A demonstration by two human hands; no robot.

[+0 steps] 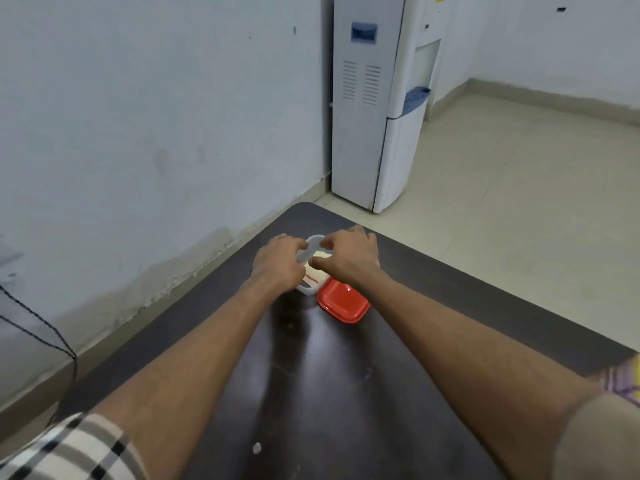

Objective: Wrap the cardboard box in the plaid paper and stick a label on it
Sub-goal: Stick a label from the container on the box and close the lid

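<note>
Reaching arms: both stretched out over the dark table [311, 375] towards its far corner, meeting at a small clear tub [309, 289].
Left hand [280, 265]: fingers curled round the tub's left rim – it's got a proper hold.
Right hand [346, 258]: thumb and fingers bent in over the tub's open top, close to the white stuff inside. Honestly can't tell whether it's pinching anything.
Red lid [343, 301]: flat on the table, touching the tub's near right side, partly under the right wrist.
Plaid paper [69, 448]: at the near left corner of the table, cut off by the edge of view, well apart from both hands.
Tan surface [595, 445]: near right corner under the right forearm – might be cardboard, can't say.
Table edges: left edge runs close along the wall, far corner is rounded, right edge faces open tiled floor [519, 202].
Water dispenser [381, 116]: stands against the wall just past the far corner.
Open room: bare tabletop between the forearms, wide floor off to the right.
</note>
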